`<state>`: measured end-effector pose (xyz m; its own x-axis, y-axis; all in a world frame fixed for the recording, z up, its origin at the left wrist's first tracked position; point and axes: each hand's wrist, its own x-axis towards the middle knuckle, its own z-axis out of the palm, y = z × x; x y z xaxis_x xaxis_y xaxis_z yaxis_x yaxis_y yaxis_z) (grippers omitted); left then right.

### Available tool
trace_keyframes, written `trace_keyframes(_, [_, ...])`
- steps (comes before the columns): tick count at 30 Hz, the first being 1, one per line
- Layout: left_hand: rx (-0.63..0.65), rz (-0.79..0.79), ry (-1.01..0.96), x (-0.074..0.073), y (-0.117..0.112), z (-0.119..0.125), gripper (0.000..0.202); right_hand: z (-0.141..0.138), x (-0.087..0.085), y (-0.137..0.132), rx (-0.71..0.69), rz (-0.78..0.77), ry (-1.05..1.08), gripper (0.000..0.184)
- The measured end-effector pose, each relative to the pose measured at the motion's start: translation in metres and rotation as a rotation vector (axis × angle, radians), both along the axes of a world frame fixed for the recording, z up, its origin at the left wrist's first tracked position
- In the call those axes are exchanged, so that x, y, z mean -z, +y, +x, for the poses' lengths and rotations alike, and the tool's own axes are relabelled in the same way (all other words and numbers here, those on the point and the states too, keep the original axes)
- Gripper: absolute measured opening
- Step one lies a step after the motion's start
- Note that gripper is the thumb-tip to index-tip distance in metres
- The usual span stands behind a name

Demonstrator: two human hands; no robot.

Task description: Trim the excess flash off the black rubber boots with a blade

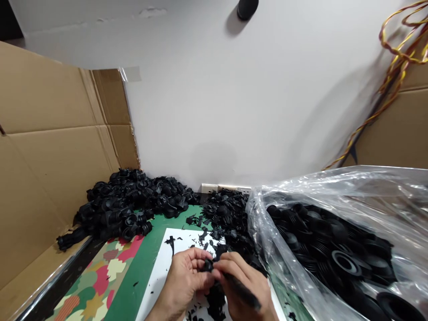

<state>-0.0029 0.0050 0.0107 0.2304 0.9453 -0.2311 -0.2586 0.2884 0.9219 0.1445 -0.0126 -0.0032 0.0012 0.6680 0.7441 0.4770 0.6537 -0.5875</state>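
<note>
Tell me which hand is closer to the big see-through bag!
The right hand. It is just to the left of the clear plastic bag; the left hand is farther left, beyond the right hand.

Hands [183,277] hold black part [207,266], dark tool [243,292] above white sheet [156,277]

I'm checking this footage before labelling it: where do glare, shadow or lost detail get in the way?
In the head view, bright glare streaks the clear plastic bag; in the head view, soft shadows fall on the pale wall, one beside the black cylinder; in the head view, the small black part in the left hand shows little detail, its exact shape hard to tell.
</note>
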Motion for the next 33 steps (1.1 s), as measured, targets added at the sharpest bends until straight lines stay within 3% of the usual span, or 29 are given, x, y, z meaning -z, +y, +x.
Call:
trace_keyframes(2, [0.06,-0.021,-0.003,-0.001,-0.001,-0.001,0.031,0.008,-0.002,0.006,0.136,0.061,-0.091,0.018])
trace_keyframes(5, [0.055,-0.015,-0.035,-0.003,0.0,-0.003,0.031,0.017,-0.003,0.013,0.265,0.036,-0.038,0.018])
trace_keyframes(9, [0.016,-0.034,-0.087,-0.003,0.003,-0.006,0.036,0.016,-0.003,0.014,0.301,-0.196,0.168,0.024])
trace_keyframes(12, [-0.015,-0.037,-0.107,0.0,0.005,-0.007,0.039,0.013,-0.003,0.011,0.209,-0.446,0.438,0.034])
trace_keyframes(14, [-0.039,-0.04,-0.093,0.003,0.006,-0.007,0.039,0.014,-0.007,0.009,0.106,-0.533,0.599,0.037])
trace_keyframes(19, [-0.091,-0.037,-0.041,0.007,0.009,-0.007,0.039,0.014,-0.019,0.002,0.007,-0.444,0.837,0.028])
trace_keyframes(23, [-0.093,-0.002,0.023,0.005,0.008,-0.005,0.038,0.004,-0.02,-0.006,-0.11,-0.348,0.697,0.017])
trace_keyframes(33, [-0.132,0.069,0.123,-0.001,0.006,-0.001,0.032,0.003,-0.002,-0.002,-0.116,-0.258,0.325,0.01])
